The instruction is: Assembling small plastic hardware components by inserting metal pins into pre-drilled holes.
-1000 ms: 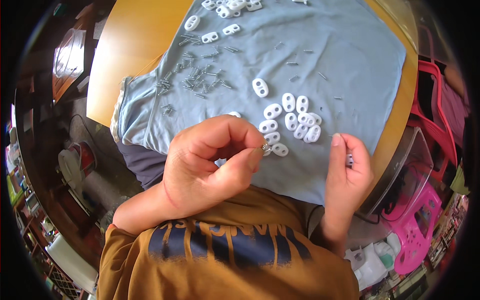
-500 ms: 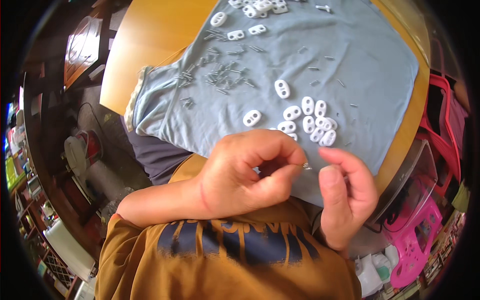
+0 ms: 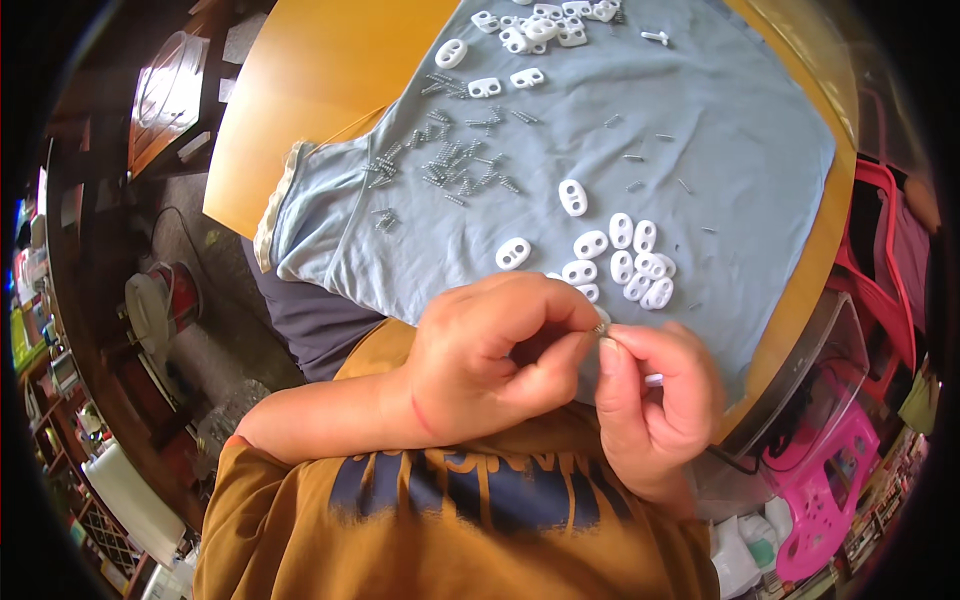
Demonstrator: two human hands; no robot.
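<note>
My left hand (image 3: pixel 490 345) is closed in a pinch on a small metal spring (image 3: pixel 600 328). The fingertips of my right hand (image 3: pixel 660 400) meet it there and pinch at the same spring. A bit of a small white plastic part (image 3: pixel 654 380) shows among the curled fingers of my right hand; its shape is mostly hidden. Just beyond my hands lie several white oval two-hole cord locks (image 3: pixel 621 265) on a light blue cloth (image 3: pixel 740 290). Two more cord locks (image 3: pixel 573 197) (image 3: pixel 513 253) rest apart from that group.
Several loose springs (image 3: pixel 455 165) are scattered over the cloth's left middle. More white cord-lock parts (image 3: pixel 540 30) are heaped at the far edge, near a white stem-shaped piece (image 3: pixel 656 38). A wooden table (image 3: pixel 290 90) lies beneath; a pink plastic chair (image 3: pixel 820 490) stands at right.
My right hand has moved left, and its fingertips have closed onto the spring at my left fingertips. The view has shifted slightly.
</note>
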